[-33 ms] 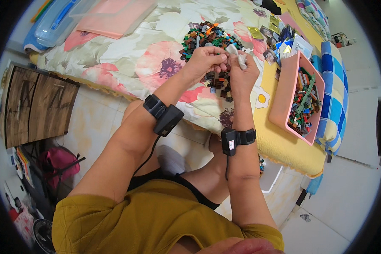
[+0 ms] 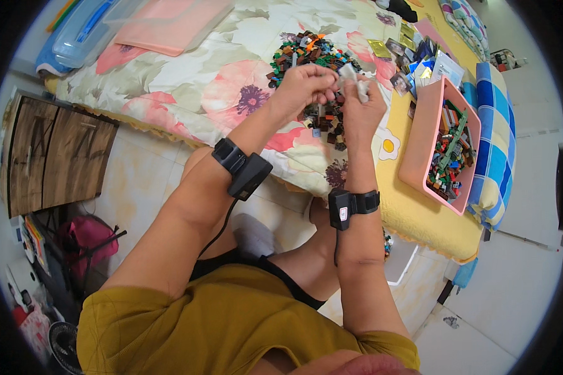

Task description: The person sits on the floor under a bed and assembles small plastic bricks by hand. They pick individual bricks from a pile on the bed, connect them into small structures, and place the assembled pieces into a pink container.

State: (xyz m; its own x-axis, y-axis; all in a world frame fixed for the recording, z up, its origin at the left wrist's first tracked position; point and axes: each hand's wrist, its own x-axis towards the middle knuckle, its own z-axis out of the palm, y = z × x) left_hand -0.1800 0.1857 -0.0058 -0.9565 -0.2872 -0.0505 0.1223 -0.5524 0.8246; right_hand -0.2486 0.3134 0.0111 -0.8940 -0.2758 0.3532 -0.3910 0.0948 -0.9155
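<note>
My right hand (image 2: 364, 107) is closed on a crumpled white tissue (image 2: 349, 74), which sticks out above the fingers and beside the thumb. Close to its left, my left hand (image 2: 305, 86) is pinched, its fingertips near the tissue's edge; anything between them is too small to make out. Under and behind both hands, a pile of small toy building bricks (image 2: 313, 51) in green, brown, black and orange is spread over the flowered bed cover (image 2: 231, 69). Brown and dark bricks (image 2: 324, 119) also show below the hands.
A pink bin (image 2: 413, 147) of mixed bricks stands at the right, beside a blue checked pillow (image 2: 491, 144). Cards and foil packets (image 2: 413, 62) lie behind it. Clear plastic boxes (image 2: 84, 37) sit at the far left. A white tray (image 2: 401, 265) stands on the floor.
My right hand has shifted very slightly to the right, and the tissue in it stands at a slightly different angle. My left hand stays almost in place.
</note>
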